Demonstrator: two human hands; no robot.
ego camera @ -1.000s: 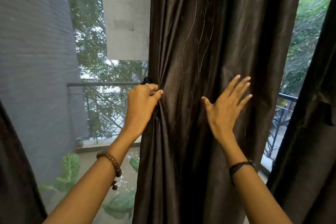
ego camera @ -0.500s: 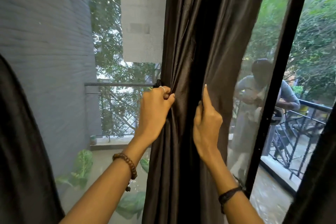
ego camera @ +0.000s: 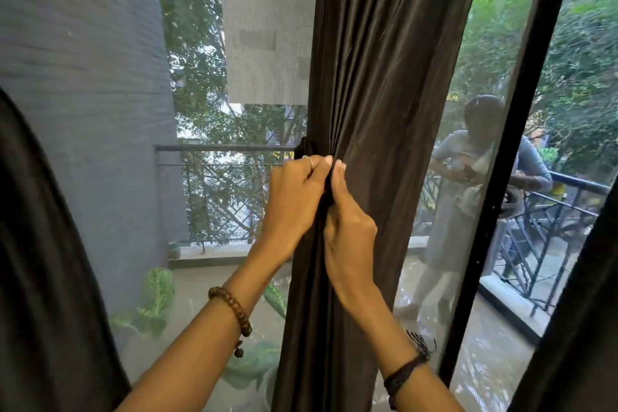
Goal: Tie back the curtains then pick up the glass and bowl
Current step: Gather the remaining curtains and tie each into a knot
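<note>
At the window, the dark brown curtain (ego camera: 384,84) hangs gathered into a narrow column of folds, and both hands meet at its left edge about level with the balcony railing (ego camera: 227,148) outside. The left hand (ego camera: 294,201) has its fingers curled round the bunched cloth, thumb tip pressed in toward the folds, a ring on one finger and a beaded bracelet (ego camera: 230,309) at the wrist. The right hand (ego camera: 349,238) comes in from the other side, thumb up and fingers wrapped over the same bunch, so each grip is pressed closed on the fabric, not spread. A short dark band of cloth (ego camera: 306,149) pokes out just above the left knuckles; it looks like a tie-back, though whether it is already looped round I cannot tell. Holding the folds tight from both sides most likely keeps the bundle from fanning out while it is fastened. More dark curtain (ego camera: 43,261) fills the left edge of the view and another panel (ego camera: 582,311) the right. Beyond the glass, past the black door frame (ego camera: 511,157), a person in pale clothes (ego camera: 468,184) stands on the balcony. The glass and bowl are nowhere in view, so that part looks not yet begun. No brand, label or writing can be read anywhere.
</note>
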